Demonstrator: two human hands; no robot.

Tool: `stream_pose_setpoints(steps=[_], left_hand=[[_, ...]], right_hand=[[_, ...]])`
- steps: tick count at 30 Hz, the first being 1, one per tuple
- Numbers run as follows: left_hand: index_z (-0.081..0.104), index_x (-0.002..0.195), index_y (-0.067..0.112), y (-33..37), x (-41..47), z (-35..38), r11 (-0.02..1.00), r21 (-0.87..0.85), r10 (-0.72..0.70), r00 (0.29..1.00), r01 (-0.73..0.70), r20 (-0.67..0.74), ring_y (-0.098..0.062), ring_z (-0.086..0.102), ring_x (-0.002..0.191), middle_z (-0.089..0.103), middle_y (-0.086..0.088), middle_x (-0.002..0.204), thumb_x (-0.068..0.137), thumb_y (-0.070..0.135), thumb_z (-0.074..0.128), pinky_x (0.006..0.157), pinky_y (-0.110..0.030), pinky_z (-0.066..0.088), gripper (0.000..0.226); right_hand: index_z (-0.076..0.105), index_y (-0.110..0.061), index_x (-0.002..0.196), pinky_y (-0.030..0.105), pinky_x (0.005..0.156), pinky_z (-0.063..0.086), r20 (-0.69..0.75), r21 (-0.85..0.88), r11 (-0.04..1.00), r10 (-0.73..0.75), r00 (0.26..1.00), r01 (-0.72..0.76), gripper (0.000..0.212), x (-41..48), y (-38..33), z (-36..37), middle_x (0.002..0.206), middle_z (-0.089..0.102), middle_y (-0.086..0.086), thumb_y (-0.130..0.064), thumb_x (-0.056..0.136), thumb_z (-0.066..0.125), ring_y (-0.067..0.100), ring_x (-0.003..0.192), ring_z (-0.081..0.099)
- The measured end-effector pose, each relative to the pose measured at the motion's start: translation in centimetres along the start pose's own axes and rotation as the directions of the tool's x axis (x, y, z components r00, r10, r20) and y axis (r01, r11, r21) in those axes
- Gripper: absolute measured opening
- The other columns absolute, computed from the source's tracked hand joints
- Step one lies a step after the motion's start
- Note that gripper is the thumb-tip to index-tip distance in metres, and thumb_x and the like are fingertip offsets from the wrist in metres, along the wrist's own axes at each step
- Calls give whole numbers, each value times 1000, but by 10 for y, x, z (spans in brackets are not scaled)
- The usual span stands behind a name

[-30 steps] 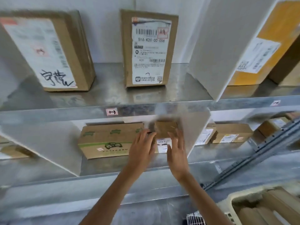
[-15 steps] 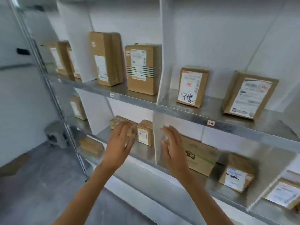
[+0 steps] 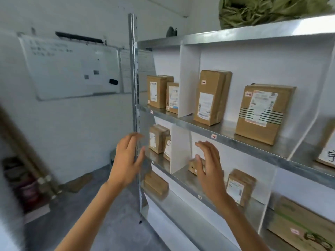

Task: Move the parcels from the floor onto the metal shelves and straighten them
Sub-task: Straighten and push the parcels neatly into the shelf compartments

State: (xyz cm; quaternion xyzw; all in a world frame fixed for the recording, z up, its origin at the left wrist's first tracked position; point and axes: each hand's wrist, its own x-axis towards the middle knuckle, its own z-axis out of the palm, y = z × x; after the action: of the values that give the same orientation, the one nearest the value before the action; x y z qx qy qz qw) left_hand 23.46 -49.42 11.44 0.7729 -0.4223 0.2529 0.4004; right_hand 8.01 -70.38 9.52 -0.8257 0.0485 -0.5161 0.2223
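Note:
Metal shelves (image 3: 224,134) run from the centre to the right, split by white dividers. Brown cardboard parcels stand upright on them: two at the upper left (image 3: 156,91), a tall one (image 3: 211,97), and a striped one (image 3: 262,113). Lower down stand two small parcels (image 3: 157,138), one low parcel (image 3: 193,165) partly behind my right hand, and another (image 3: 239,185) further right. My left hand (image 3: 126,160) hovers with spread fingers in front of the shelf's upright post, holding nothing. My right hand (image 3: 210,167) is raised, fingers relaxed, holding nothing, before the middle shelf.
The steel upright post (image 3: 134,78) marks the shelf's left end. A whiteboard (image 3: 70,69) hangs on the left wall. A green bag (image 3: 262,9) lies on the top shelf. A large printed box (image 3: 299,225) sits at lower right. Grey floor (image 3: 108,223) lies below.
The view has swung left along the shelves, away from the small parcel both hands were at. Both hands have come off the parcels and hang in the air, holding nothing.

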Motion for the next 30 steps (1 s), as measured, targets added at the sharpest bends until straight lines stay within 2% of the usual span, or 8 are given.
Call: stream_pose_setpoints(steps=[3, 6, 8, 11, 16, 21, 25, 30], left_hand=[[48, 131, 14, -42, 22, -20, 1000, 14, 23, 1000, -23, -1, -20, 45, 123, 50, -3, 131, 99, 42, 34, 105, -29, 31, 45], [48, 131, 16, -76, 46, -31, 999, 8, 44, 999, -44, 2, -18, 44, 126, 49, -2, 132, 100, 43, 33, 108, -29, 30, 44], [48, 131, 17, -97, 63, -31, 998, 0, 56, 998, -56, 6, -17, 44, 126, 48, -1, 133, 100, 43, 33, 108, -30, 32, 43], [49, 131, 17, -129, 92, -22, 997, -17, 78, 997, -78, 15, -17, 44, 127, 48, 0, 133, 101, 43, 34, 109, -32, 33, 43], [45, 135, 20, -182, 144, 13, 989, -102, 108, 994, -106, 22, -14, 42, 131, 47, 3, 136, 101, 47, 32, 112, -35, 33, 45], [43, 137, 24, -232, 211, 65, 975, -174, 146, 988, -136, 45, -12, 40, 133, 46, 6, 138, 101, 52, 29, 114, -40, 34, 48], [41, 137, 27, -267, 272, 100, 949, -256, 207, 976, -186, 59, -11, 41, 132, 46, 7, 137, 101, 48, 33, 111, -45, 37, 42], [41, 137, 25, -309, 330, 125, 906, -361, 231, 973, -220, -13, -12, 43, 130, 46, 7, 136, 101, 41, 39, 109, -44, 38, 40]], right_hand=[[47, -18, 128, 24, 105, 38, -12, -25, 999, -33, 999, 33, 33, 22, -10, 44, 130, 44, -6, -11, 96, 49, -8, 128, 31], [53, -11, 126, 23, 109, 36, 8, -49, 998, -38, 999, 38, 30, 44, -10, 83, 130, 52, 2, -13, 97, 47, 15, 128, 43], [54, -11, 126, 19, 108, 34, 11, -61, 998, -18, 1000, 18, 30, 58, -8, 105, 129, 54, 5, -16, 97, 46, 20, 126, 46], [55, -11, 126, 23, 107, 38, 10, -89, 996, -29, 1000, 30, 30, 83, -2, 138, 128, 55, 4, -16, 97, 48, 16, 125, 47], [46, -26, 127, 6, 105, 26, 7, -135, 991, -20, 1000, 21, 33, 127, 22, 187, 131, 46, -9, -15, 96, 51, 2, 126, 39], [52, -21, 131, 12, 105, 25, -34, -181, 983, 10, 999, -16, 37, 175, 66, 234, 138, 51, 0, -30, 96, 45, 6, 131, 39], [51, -21, 132, 20, 106, 31, -83, -183, 983, 6, 996, -21, 38, 215, 93, 272, 138, 52, 4, -30, 95, 48, 1, 131, 34], [41, -31, 134, -2, 102, 20, -76, -147, 985, 83, 994, -94, 38, 256, 109, 322, 142, 46, 4, -25, 97, 46, -16, 130, 26]])
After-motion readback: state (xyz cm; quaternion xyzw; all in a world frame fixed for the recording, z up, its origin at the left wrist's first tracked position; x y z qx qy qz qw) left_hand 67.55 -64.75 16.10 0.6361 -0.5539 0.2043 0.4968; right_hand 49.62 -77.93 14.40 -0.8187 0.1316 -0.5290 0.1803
